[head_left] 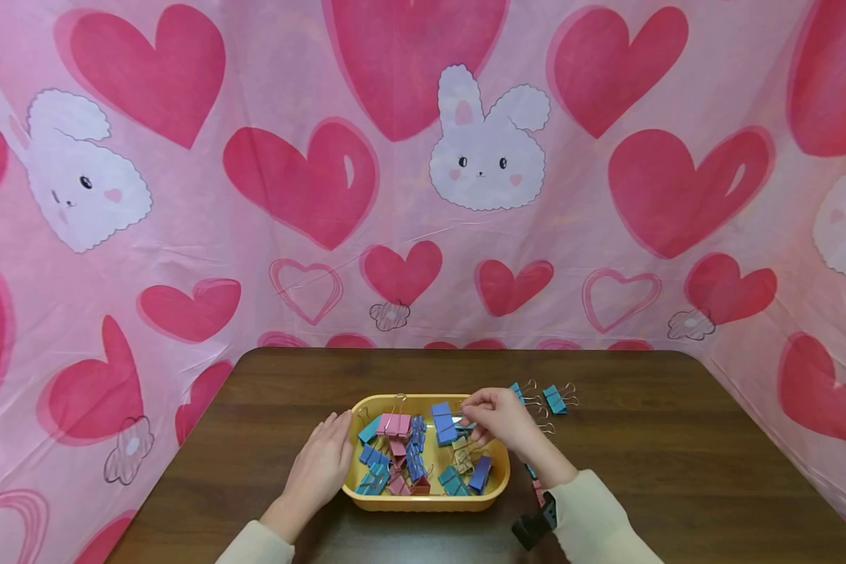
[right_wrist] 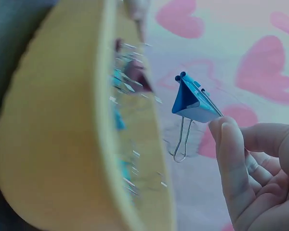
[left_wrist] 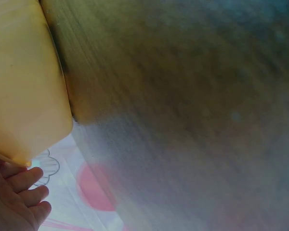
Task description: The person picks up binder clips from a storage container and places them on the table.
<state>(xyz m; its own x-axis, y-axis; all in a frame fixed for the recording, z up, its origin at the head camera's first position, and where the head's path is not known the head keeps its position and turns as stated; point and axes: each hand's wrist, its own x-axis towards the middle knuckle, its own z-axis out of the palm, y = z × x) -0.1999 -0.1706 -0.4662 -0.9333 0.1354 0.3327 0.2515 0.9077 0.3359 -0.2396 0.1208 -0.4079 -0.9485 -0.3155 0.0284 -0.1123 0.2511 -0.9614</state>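
1. Clip (head_left: 443, 424), blue, held above the right half of the tray (head_left: 423, 506), toward its far side. One wire handle is gripped; the other hangs down loose, as the right wrist view shows.
2. Right hand (head_left: 497, 415): thumb and forefinger are pinched together on that handle, with no gap to speak of; the other fingers are loosely curled and hold nothing.
3. The clip lies just left of the right fingertips. Its long axis runs roughly near to far, slightly tilted, crossing the line of the handle, which points right into the pinch. The right hand is the nearer one; the left is well apart, at the tray's other end.
4. Left hand (head_left: 320, 462): laid along the tray's left end and touching it, fingers fairly straight, no clip in them. I cannot tell where its thumb presses.
5. Near the held clip, in the tray's right half, lie tan clips (head_left: 461, 454), a teal clip (head_left: 453, 482) and a violet clip (head_left: 480, 475). Pink clips (head_left: 395, 425) and blue clips (head_left: 414, 454) are heaped farther left.
6. More clips (head_left: 555, 399) sit right of the tray on the table (head_left: 677, 470), some partly hidden by the right hand.
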